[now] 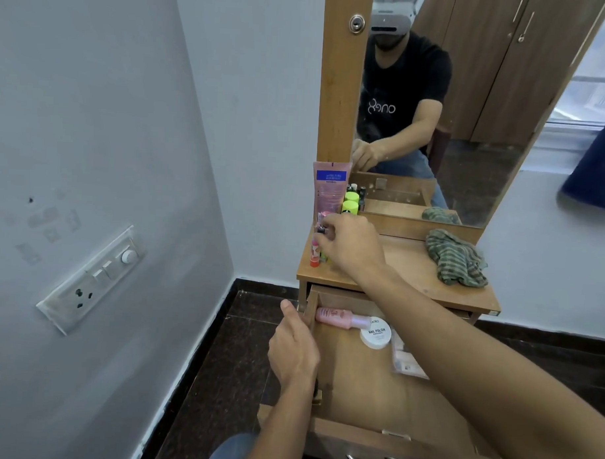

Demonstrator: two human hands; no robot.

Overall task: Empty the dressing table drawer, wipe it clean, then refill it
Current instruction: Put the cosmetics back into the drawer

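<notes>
The wooden drawer (350, 395) of the dressing table stands pulled out below the tabletop (406, 267). Inside lie a pink bottle (336, 315) on its side, a round white nail polish remover tub (376, 333) and a clear flat pack (408, 358). My left hand (295, 349) grips the drawer's left side wall. My right hand (350, 246) reaches over the tabletop's left back corner and pinches a small dark item (321, 230) among the cosmetics there. A green striped cloth (456, 258) lies crumpled on the tabletop at the right.
A tall pink tube (331, 187), yellow-green capped bottles (350, 207) and small sticks (314, 253) stand at the tabletop's left back by the mirror (453, 97). A grey wall with a switchboard (93, 277) is at the left. Dark floor (221, 364) lies below.
</notes>
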